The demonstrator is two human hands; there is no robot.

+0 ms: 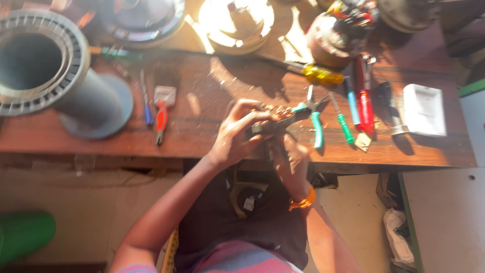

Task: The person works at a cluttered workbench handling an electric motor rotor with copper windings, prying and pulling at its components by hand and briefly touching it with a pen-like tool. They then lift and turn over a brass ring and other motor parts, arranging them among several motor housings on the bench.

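Both my hands meet at the front edge of a brown wooden workbench (202,91). My left hand (235,136) is curled around a small dark part with copper-coloured windings (273,121), fingers wrapped over its top. My right hand (293,162), with an orange bangle (303,202) on the wrist, grips the same part from below. The frame is blurred, so the part's exact shape is unclear. Green-handled pliers (316,124) lie just right of my hands, touching the bench.
A grey flanged tube (50,76) stands at the left. A scraper with a red handle (161,111), a blue pen (146,106), a yellow screwdriver (318,73), green, blue and red-handled tools (361,101) and a white tray (424,108) lie around. Round metal housings (235,23) sit at the back.
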